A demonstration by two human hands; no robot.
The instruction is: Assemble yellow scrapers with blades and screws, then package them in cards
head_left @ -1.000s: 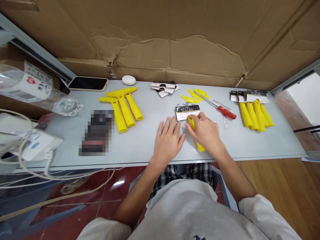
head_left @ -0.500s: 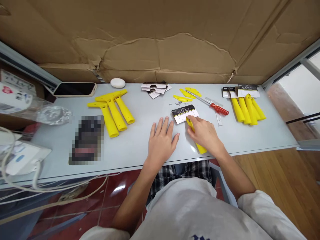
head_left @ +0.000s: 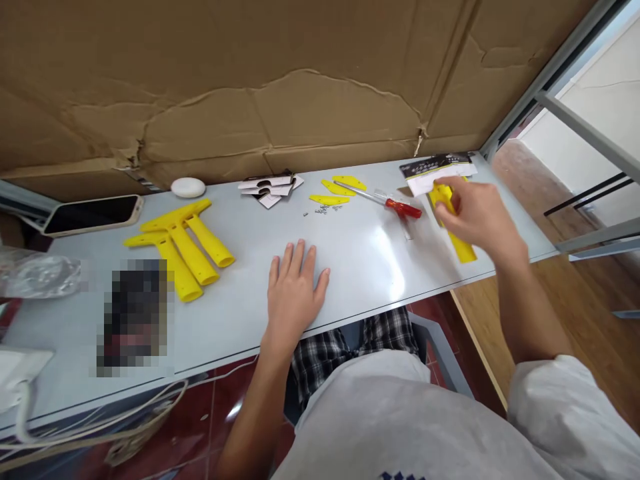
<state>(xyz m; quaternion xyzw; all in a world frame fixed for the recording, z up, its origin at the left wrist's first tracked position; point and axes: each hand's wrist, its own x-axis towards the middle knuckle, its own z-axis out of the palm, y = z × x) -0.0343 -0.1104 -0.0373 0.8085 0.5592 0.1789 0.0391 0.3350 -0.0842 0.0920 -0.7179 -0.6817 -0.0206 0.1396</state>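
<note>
My right hand [head_left: 483, 217] pinches a yellow scraper handle [head_left: 463, 248] near its top, at the right end of the table. A black-and-white header card [head_left: 417, 179] sits at the top of this handle. The other carded handles there are mostly hidden behind it and my hand. My left hand [head_left: 294, 287] lies flat on the table, fingers spread, holding nothing. Beyond it are small screws [head_left: 325, 210], several curved yellow plates [head_left: 329, 199] and a screwdriver [head_left: 407, 210] with a red handle.
Several T-shaped yellow scrapers [head_left: 183, 257] lie at left, beside a blurred dark object [head_left: 135, 313]. A phone [head_left: 93, 215], a white oval object [head_left: 188, 187] and folded cards [head_left: 270, 190] line the back. Cardboard [head_left: 280, 113] stands behind; white cables [head_left: 100, 433] hang at lower left.
My right hand has carried the carded yellow scraper handle from the table's middle to the pile at right. My left hand stays flat. The view has turned rightward.
</note>
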